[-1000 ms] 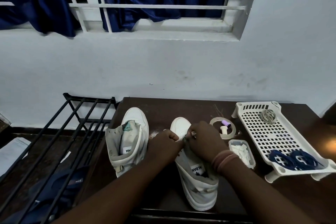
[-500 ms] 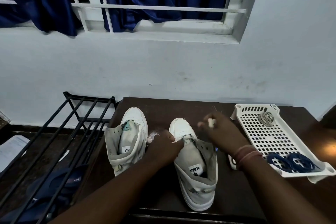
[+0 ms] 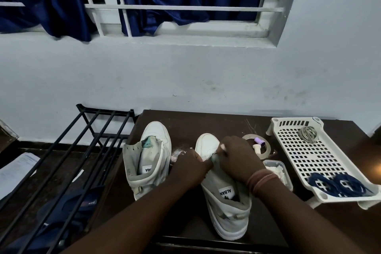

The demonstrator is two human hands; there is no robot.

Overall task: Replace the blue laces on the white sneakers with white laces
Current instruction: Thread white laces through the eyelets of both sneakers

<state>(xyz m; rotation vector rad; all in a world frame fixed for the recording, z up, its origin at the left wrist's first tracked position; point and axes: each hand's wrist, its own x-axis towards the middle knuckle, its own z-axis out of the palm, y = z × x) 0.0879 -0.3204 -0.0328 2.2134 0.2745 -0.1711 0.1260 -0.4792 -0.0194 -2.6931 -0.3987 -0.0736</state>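
Hands (image 3: 214,163) pinch lace end; white sneaker (image 3: 224,198) unlaced, scuffed.

Bare table (image 3: 206,123) lies open behind the two sneakers, along the wall. Between the left sneaker (image 3: 147,159) and right sneaker (image 3: 224,202) runs a narrow lane, blocked at mid-length by the left hand (image 3: 188,168). Right of the right sneaker the way is crowded: a tape ring (image 3: 266,148), a small tub (image 3: 278,171) just beside the shoe, then the tray (image 3: 309,161). A black rack (image 3: 68,150) bounds the table's left edge. The near table edge in front of the left sneaker is open.
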